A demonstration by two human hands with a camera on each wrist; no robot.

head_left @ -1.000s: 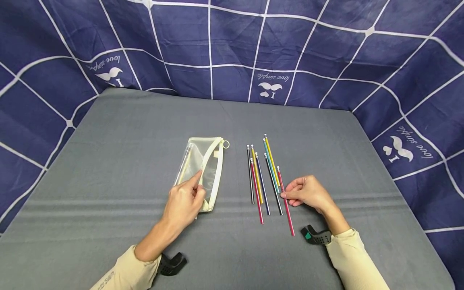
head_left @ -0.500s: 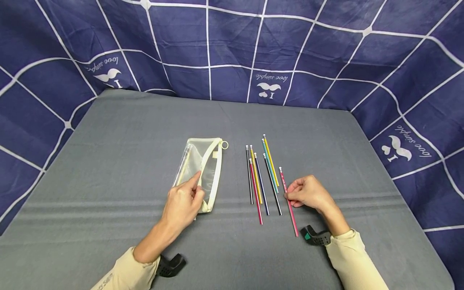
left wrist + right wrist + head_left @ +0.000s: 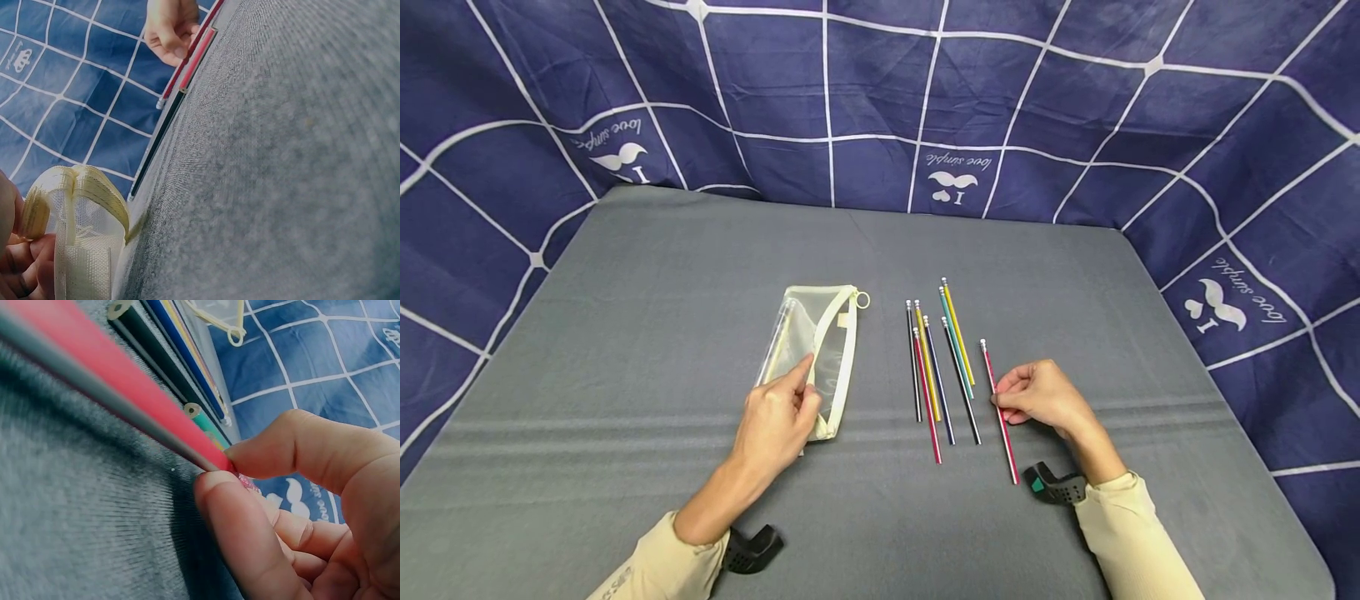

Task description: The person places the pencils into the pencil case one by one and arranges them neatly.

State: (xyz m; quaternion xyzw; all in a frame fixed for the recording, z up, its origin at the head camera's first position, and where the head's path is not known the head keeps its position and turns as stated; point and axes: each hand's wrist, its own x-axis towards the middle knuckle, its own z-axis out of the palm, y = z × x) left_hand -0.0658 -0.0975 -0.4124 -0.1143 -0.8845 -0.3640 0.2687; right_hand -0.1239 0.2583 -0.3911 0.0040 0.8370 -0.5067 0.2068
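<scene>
My right hand (image 3: 1041, 396) pinches a red pencil (image 3: 1006, 442) between thumb and index finger, right of the other pencils. The right wrist view shows the fingertips gripping the red pencil (image 3: 137, 387) partway along it, close over the cloth. My left hand (image 3: 778, 417) is at a see-through pencil pouch (image 3: 802, 321) with a pale yellow zip. Its index finger points along the opening, and the pouch's zip edge (image 3: 100, 187) passes between its fingers in the left wrist view. The pouch mouth gapes there.
Several pencils lie in two loose groups between the hands, among them a red one (image 3: 928, 400), a blue one (image 3: 943, 400), a black one (image 3: 972, 417) and a yellow one (image 3: 959, 333). Grey cloth (image 3: 647, 333) covers the table. A blue checked curtain (image 3: 880, 100) hangs behind.
My right hand has drawn the red pencil rightward, away from the group beside it, and turned it slightly. The left hand and pouch have kept their place.
</scene>
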